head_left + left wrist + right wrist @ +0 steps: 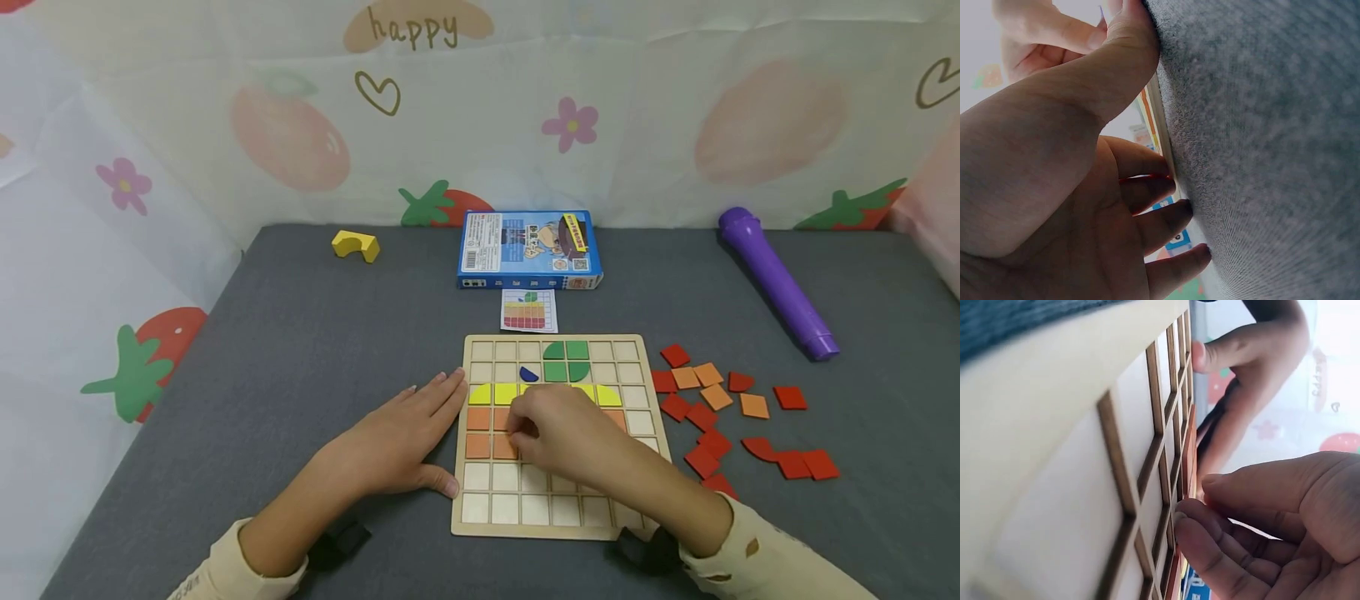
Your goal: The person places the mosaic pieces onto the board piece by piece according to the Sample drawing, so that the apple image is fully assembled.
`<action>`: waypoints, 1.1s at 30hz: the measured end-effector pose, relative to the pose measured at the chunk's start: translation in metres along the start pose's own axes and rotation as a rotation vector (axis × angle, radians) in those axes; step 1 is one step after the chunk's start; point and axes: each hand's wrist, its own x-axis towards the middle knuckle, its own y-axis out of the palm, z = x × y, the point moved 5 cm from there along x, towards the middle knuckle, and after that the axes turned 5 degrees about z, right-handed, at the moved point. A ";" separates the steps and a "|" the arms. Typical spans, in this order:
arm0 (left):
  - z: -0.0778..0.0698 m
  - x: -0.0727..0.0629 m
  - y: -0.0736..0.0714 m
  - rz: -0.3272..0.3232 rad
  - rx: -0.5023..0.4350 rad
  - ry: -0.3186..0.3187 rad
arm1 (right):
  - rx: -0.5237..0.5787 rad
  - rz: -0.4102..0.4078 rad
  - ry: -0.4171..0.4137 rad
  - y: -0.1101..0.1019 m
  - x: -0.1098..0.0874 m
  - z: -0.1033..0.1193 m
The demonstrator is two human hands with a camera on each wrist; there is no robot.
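Observation:
A square wooden grid board (491,531) lies on the grey table, partly filled with coloured tiles. Green tiles (577,349) and a dark blue piece (528,374) sit in its upper cells, above a row of yellow tiles (481,394). Orange tiles (477,446) fill cells below. My left hand (401,433) rests flat beside the board, fingers spread, thumb tip at its left edge. My right hand (566,429) reaches over the board, fingers curled, thumb and index tips (1191,534) close to the orange tiles. I cannot tell whether they pinch a tile.
Loose red tiles (791,397) and orange tiles (753,406) lie scattered right of the board. A small pattern card (529,312) lies in front of a blue box (528,250). Farther out are a yellow arch block (356,245) and a purple microphone-shaped object (776,279).

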 end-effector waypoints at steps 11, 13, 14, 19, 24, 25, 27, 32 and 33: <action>-0.001 0.000 0.000 0.013 -0.001 -0.005 | 0.008 -0.062 0.094 -0.030 -0.027 -0.026; -0.001 0.001 0.000 0.013 -0.001 -0.002 | -0.041 -0.109 0.127 -0.039 -0.037 -0.038; -0.001 0.001 0.000 0.013 0.000 0.000 | -0.065 -0.133 0.154 -0.043 -0.042 -0.045; 0.000 0.002 0.000 0.017 0.006 0.008 | -0.184 -0.199 0.299 -0.065 -0.072 -0.082; 0.000 0.002 0.000 0.021 0.002 0.008 | -0.219 -0.145 0.419 -0.082 -0.100 -0.117; 0.000 0.001 0.000 0.022 0.000 0.007 | -0.218 -0.132 0.429 -0.084 -0.103 -0.122; 0.000 0.001 0.000 0.023 -0.004 0.005 | -0.214 -0.110 0.437 -0.088 -0.108 -0.130; 0.001 0.001 0.001 0.022 -0.015 0.002 | -0.206 -0.066 0.425 -0.090 -0.110 -0.140; 0.001 0.001 0.002 0.021 -0.014 0.002 | -0.205 -0.061 0.427 -0.090 -0.110 -0.141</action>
